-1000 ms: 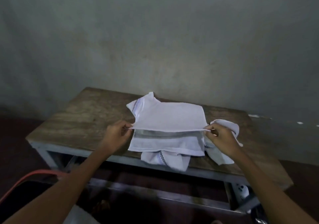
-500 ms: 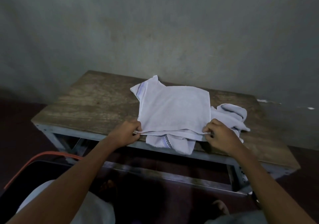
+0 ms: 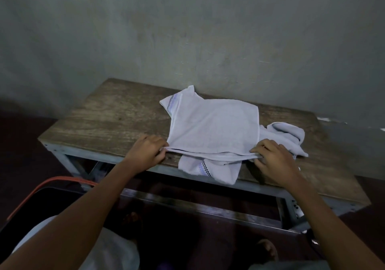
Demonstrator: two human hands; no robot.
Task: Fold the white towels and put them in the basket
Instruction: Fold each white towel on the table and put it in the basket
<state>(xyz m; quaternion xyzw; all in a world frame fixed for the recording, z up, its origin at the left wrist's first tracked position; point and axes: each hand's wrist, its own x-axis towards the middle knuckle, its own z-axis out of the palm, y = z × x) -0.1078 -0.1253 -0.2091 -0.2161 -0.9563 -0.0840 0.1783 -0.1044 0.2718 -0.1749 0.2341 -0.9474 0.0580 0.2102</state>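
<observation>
So, the folded white towel [image 3: 214, 128] lies flat on the wooden table [image 3: 104, 120], close to the front edge. The left hand [image 3: 145, 153] pinches its 7 o'clock corner with curled fingers, and the right hand [image 3: 275, 159] pinches the 5 o'clock corner the same way. A crumpled towel [image 3: 288, 136] sits touching it at 3 o'clock.

Folded towel [image 3: 214, 128]: plain white.
Towel hanging over near edge [image 3: 220, 171]: white, black-and-white checked band, pale violet stripe.
Crumpled towel [image 3: 285, 136], right: white.
Table top [image 3: 116, 120]: brown, grey-streaked grain.
Table frame [image 3: 62, 158]: grey-blue.
Wall [image 3: 187, 30]: mottled grey-green.
Basket [image 3: 62, 179], near left: black, orange rim.
</observation>
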